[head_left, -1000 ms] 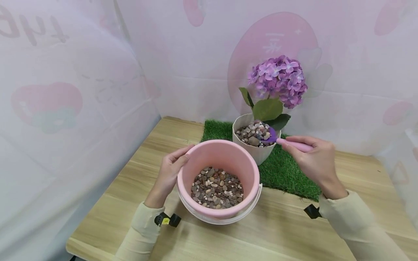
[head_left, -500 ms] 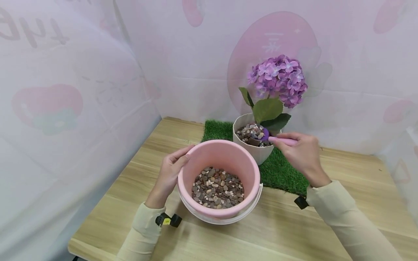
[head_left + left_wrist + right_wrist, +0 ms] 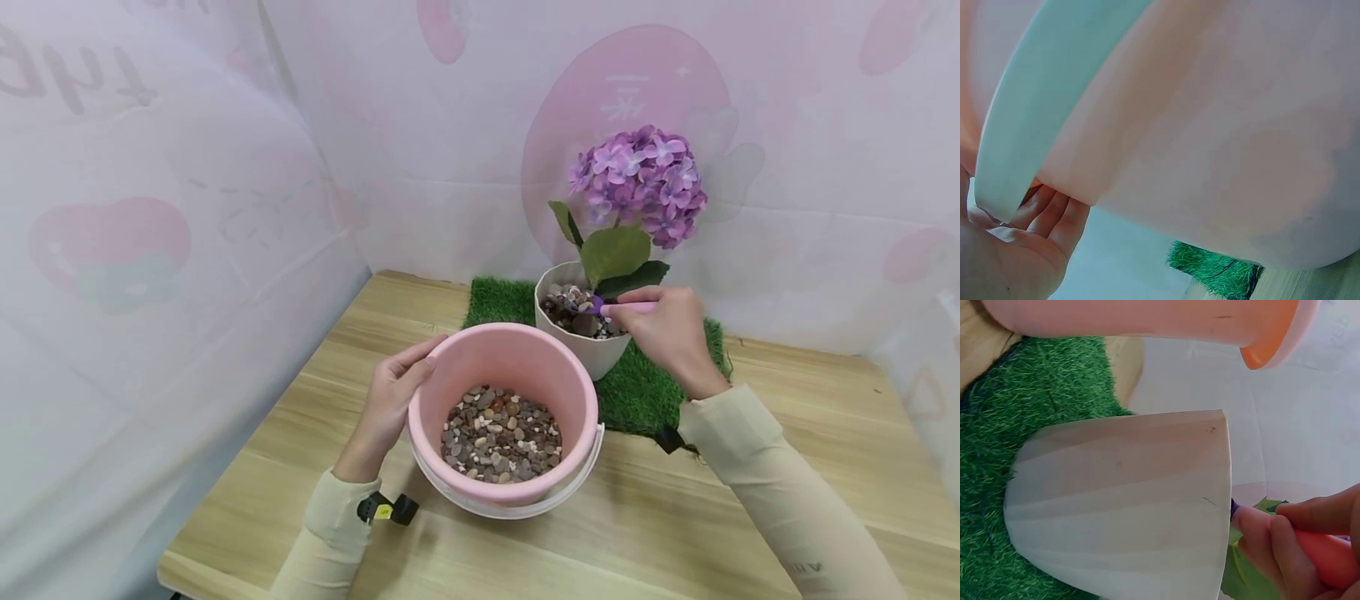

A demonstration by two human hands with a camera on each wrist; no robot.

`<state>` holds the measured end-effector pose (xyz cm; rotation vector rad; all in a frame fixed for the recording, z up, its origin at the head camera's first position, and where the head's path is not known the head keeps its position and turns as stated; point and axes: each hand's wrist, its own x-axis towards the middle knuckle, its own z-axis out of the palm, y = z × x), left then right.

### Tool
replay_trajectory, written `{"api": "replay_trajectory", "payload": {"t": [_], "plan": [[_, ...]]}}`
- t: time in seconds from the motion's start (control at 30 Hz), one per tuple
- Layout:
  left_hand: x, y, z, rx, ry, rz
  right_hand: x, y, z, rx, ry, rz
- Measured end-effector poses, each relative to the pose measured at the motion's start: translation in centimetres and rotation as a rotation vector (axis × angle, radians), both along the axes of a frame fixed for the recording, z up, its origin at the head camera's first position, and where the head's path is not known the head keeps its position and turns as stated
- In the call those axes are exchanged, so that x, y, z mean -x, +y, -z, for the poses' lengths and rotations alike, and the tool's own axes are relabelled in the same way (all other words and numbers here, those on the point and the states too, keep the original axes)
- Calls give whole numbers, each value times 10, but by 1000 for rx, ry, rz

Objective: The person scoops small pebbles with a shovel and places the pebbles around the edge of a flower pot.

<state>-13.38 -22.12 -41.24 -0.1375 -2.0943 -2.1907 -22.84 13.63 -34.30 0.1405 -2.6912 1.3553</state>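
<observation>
Flowerpot (image 3: 592,356), near table's far edge (image 3: 416,292): just left of right hand (image 3: 670,333) (the nearer), which pinches scoop (image 3: 637,307), long axis leftward; left hand (image 3: 392,392) grips bucket (image 3: 504,492).

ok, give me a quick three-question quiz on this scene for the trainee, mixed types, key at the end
1. Open: What does the right grip hold?
2. True or false: The pot with the purple flower stands on the green mat.
3. Fill in: The left grip holds the rim of a pink ____, which has ____ inside.

Key:
1. A purple-and-pink scoop.
2. True.
3. Bucket; pebbles.
</observation>
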Motion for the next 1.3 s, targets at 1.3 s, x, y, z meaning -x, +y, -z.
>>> {"api": "replay_trajectory", "payload": {"t": [1.3], "plan": [[1, 2, 0, -13, 27, -12, 31, -13, -53, 0, -147, 2]]}}
